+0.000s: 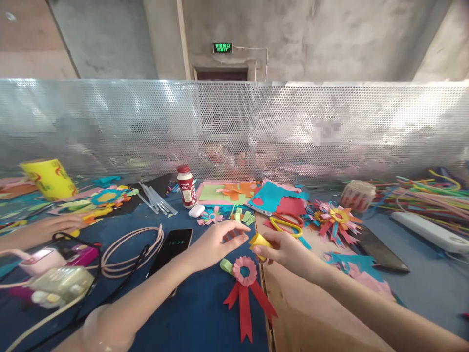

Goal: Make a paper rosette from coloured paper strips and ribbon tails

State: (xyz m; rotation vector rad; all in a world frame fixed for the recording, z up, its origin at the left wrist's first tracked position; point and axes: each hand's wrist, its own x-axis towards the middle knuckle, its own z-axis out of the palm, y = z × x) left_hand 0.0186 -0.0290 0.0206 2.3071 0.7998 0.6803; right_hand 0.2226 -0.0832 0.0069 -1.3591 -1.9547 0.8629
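Observation:
My right hand (278, 249) pinches a small yellow curled paper piece (258, 240) between thumb and fingers. Close to it on the left, my left hand (229, 237) reaches out with its fingers apart and nothing visible in them. Just below both hands lies a paper rosette with a pink pleated ring (249, 268), a blue centre and red ribbon tails (245, 313). A green paper loop (226, 265) sticks out at its upper left. Beyond my right hand are yellow-handled scissors (287, 227).
Another person's hand (62, 225) rests at the left, near a power strip (62, 286) and coiled cable (106, 259). A phone (176, 244), a bottle (186, 188) and coloured paper (274, 195) lie around. At right are another rosette (335, 219) and a dark phone-like slab (381, 252). Perforated metal (234, 122) stands behind.

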